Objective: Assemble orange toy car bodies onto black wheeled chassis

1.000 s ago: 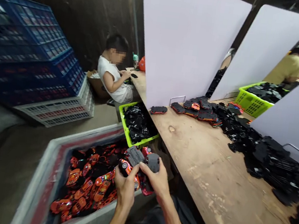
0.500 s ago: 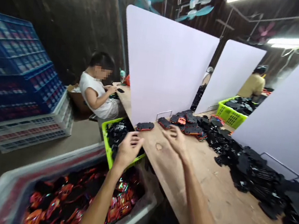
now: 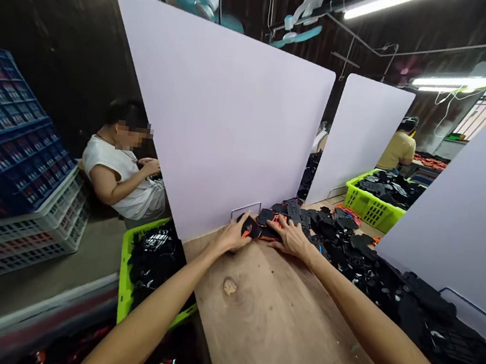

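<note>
Fingers [image 3: 283, 223] spread, right hand [image 3: 293, 239]; left hand [image 3: 230, 236] curled, pinch unclear — at black-and-orange plastic toy cars [image 3: 265, 232] beside the flat white partition [image 3: 233, 121] — press evenly!

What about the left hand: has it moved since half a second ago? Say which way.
Yes: the left hand has moved forward and right, up to the wire bracket at the large white partition.

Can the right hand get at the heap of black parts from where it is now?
Probably yes: the right hand is at the toy cars, close beside the heap of black parts, and no white partition shows between them.
</note>
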`<state>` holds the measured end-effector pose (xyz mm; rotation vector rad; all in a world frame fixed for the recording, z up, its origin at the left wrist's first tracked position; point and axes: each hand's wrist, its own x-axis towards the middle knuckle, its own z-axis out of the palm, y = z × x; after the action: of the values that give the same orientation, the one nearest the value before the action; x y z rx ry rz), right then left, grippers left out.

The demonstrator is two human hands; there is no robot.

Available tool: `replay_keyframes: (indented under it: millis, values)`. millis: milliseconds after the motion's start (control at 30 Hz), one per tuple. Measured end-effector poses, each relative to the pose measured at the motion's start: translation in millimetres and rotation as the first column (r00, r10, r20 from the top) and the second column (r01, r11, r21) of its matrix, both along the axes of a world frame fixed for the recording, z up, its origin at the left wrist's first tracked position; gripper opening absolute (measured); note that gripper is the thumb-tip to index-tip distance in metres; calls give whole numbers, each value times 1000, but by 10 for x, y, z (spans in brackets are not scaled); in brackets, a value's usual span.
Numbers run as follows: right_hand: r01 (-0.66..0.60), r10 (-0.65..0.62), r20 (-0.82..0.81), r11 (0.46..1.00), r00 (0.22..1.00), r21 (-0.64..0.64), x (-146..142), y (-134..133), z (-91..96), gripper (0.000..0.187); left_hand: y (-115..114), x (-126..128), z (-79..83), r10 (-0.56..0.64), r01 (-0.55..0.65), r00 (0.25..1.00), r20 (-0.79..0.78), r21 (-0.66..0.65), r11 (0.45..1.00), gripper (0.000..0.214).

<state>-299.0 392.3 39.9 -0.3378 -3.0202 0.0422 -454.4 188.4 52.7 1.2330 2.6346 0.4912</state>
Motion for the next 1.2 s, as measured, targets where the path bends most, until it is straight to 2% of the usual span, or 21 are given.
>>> replay_keyframes:
  millis: [100, 167, 267, 367, 467, 533, 600, 700, 800, 867, 933, 1000, 1067, 1100, 1133, 1200]
  values:
    - [-42, 42, -52, 999, 998, 1, -7, 13, -91, 72, 423, 7, -16, 16, -19, 995, 102, 33, 999, 113]
    - [-72, 69, -87, 997, 994, -33, 2, 7, -115, 72, 568, 40, -20, 37, -50, 988, 151, 88, 995, 104]
    - [-103, 86, -158, 989, 984, -108, 60, -46, -108, 67, 551, 166, -20, 43, -88, 974, 222, 200, 976, 81]
    - [-114, 66, -254, 977, 965, -181, 226, -221, -81, 61, 316, 377, -8, 0, -103, 956, 293, 334, 937, 69]
    - [-109, 28, -323, 965, 946, -236, 496, -565, -56, 58, -76, 665, -12, -33, -141, 934, 355, 451, 881, 66]
    - [-118, 3, -367, 949, 930, -291, 703, -880, -26, 58, -430, 884, -18, -39, -179, 919, 393, 502, 846, 66]
    - [-173, 16, -405, 920, 914, -352, 899, -1255, 30, 60, -882, 1104, -8, -47, -217, 901, 431, 543, 811, 68]
    - [-290, 106, -394, 849, 913, -442, 1112, -1920, 148, 62, -1751, 1414, 90, -26, -298, 867, 498, 559, 774, 71]
    - [-413, 229, -383, 750, 895, -516, 1171, -2674, 252, 62, -2716, 1679, 314, 93, -382, 846, 526, 474, 794, 74]
    - [-476, 291, -392, 683, 873, -554, 1129, -3185, 297, 61, -3308, 1796, 495, 197, -418, 843, 500, 380, 825, 74]
    - [-506, 352, -364, 632, 862, -587, 1054, -3635, 337, 57, -3813, 1827, 651, 307, -457, 820, 482, 230, 859, 76]
    - [-516, 440, -286, 604, 851, -607, 967, -3927, 381, 64, -4201, 1746, 747, 427, -486, 794, 432, 29, 874, 82]
    - [-505, 480, -220, 617, 849, -604, 878, -3951, 438, 82, -4402, 1538, 761, 529, -516, 810, 252, -119, 848, 85]
    - [-491, 468, -206, 644, 859, -587, 838, -3839, 474, 86, -4405, 1394, 741, 547, -533, 827, 127, -130, 836, 81]
    - [-463, 435, -192, 695, 880, -549, 809, -3643, 518, 83, -4328, 1236, 710, 538, -532, 842, 33, -115, 839, 75]
    - [-349, 322, -136, 834, 937, -428, 816, -3032, 625, 69, -3933, 940, 643, 438, -439, 899, -20, -40, 898, 61]
